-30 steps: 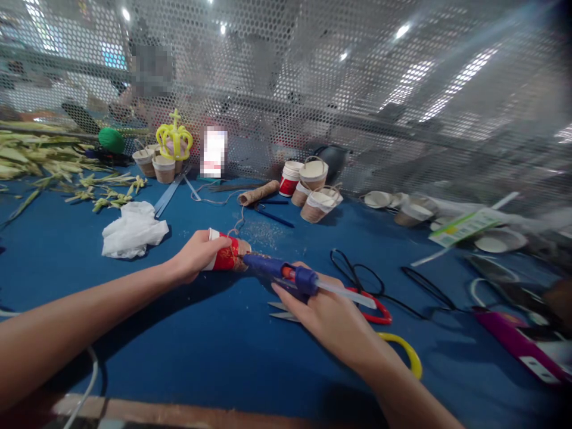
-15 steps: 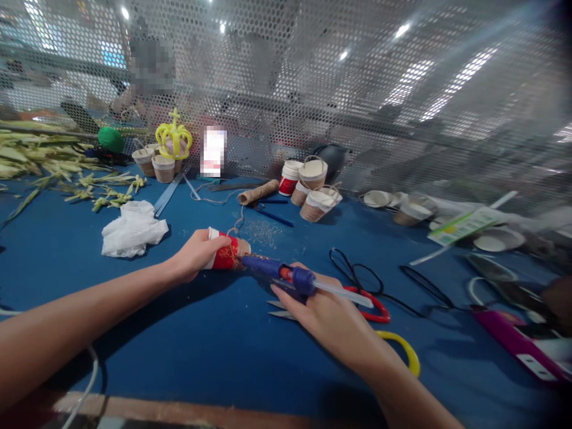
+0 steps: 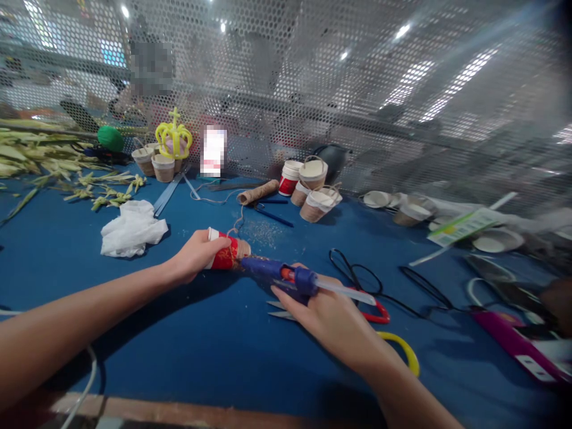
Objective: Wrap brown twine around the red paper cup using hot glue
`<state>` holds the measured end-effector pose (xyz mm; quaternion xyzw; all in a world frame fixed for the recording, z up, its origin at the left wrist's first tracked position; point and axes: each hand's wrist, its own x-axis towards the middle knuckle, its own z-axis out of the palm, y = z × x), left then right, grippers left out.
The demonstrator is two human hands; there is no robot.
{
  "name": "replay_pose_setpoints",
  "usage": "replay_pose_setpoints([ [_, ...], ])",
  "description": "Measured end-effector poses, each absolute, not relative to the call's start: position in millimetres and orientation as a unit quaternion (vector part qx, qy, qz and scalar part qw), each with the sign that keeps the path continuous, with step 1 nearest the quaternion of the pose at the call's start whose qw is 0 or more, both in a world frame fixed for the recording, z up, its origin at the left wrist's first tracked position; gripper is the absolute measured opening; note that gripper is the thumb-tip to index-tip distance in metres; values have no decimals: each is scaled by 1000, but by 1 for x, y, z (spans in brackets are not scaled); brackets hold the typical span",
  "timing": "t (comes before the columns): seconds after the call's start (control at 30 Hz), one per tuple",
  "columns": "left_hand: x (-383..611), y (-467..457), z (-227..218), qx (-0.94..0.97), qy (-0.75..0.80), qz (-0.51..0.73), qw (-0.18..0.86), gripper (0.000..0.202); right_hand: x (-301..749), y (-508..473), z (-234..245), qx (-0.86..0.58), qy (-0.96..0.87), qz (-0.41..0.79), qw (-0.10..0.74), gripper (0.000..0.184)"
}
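Note:
My left hand (image 3: 199, 255) is closed around a red paper cup (image 3: 223, 257) lying on its side, its base end pointing right. Twine (image 3: 243, 248) wraps that base end, and a loose strand runs back to a twine roll (image 3: 259, 192). In my right hand (image 3: 324, 307) is a blue hot glue gun (image 3: 272, 269), gripped by its handle. Its nozzle is at the twine-wrapped end of the cup; whether it touches cannot be made out. A clear glue stick (image 3: 346, 292) sticks out of its back. Scissors (image 3: 378, 311) with red handles lie partly under my right hand.
Twine-wrapped cups (image 3: 315, 204) stand at the back, with more by a yellow crown (image 3: 174, 140). A crumpled white cloth (image 3: 133, 229) lies left. Black cable (image 3: 429, 286) and a purple power strip (image 3: 513, 345) are at right. A perforated metal screen (image 3: 268, 89) bounds the table.
Both hands, the cup and the glue gun stay almost in place. The back of the glue gun has shifted very slightly to the right.

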<state>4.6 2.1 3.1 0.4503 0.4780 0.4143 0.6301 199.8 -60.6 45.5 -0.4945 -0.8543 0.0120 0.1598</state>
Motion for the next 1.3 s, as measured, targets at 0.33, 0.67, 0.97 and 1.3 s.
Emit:
replay_pose_setpoints([
  [0.33, 0, 0, -5, 570, 449, 393, 565, 28, 201, -59, 50, -497, -852, -21, 166, 19],
  [0.67, -1, -2, -9, 596, 432, 393, 552, 24, 202, -55, 47, -482, -859, -50, 168, 25],
  [0.97, 0, -5, -8, 587, 425, 397, 563, 22, 201, -54, 51, -476, -864, -59, 152, 27],
  [1.3, -3, -6, -8, 615, 410, 385, 552, 25, 215, -50, 40, -384, -901, -200, 44, 43],
])
